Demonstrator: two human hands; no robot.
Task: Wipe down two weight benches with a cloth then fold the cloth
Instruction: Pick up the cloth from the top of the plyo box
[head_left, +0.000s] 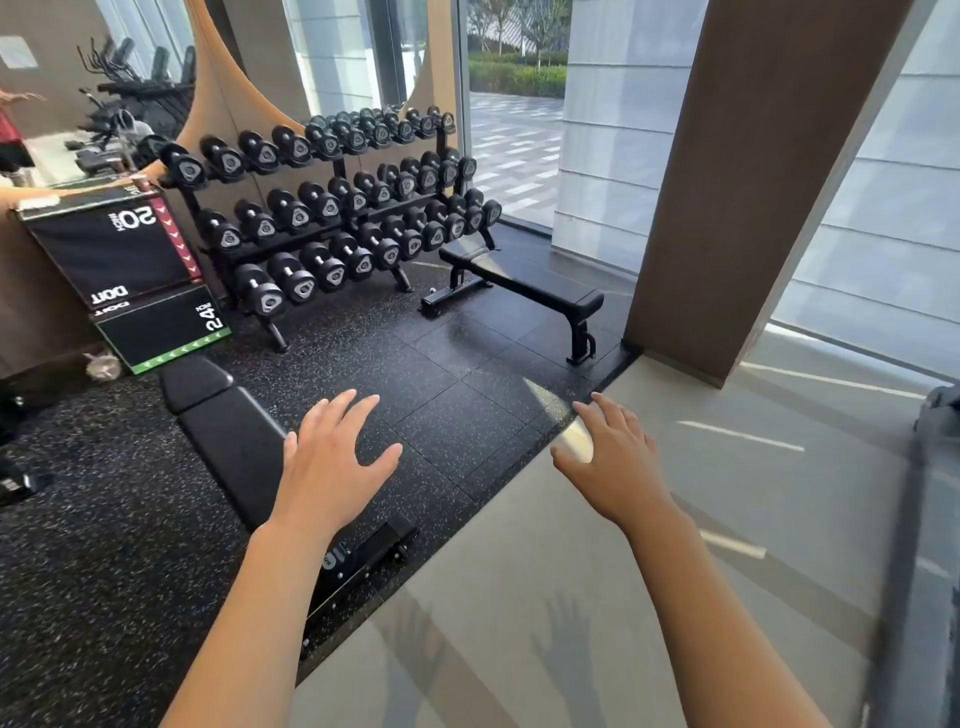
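Two black padded weight benches stand on the speckled rubber floor. The near bench (223, 431) runs from the left middle toward me, partly hidden by my left forearm. The far bench (524, 283) sits in front of the dumbbell rack, by the window. My left hand (332, 462) hovers palm down with fingers spread, just right of the near bench. My right hand (613, 462) is also spread and holds nothing, above the edge where rubber floor meets grey floor. No cloth is in view.
A three-tier dumbbell rack (332, 208) stands at the back. Stacked plyo boxes (130, 270) are at the left. A thick brown pillar (753, 182) rises at the right, with glass walls behind. A dark machine edge (935, 441) shows at far right.
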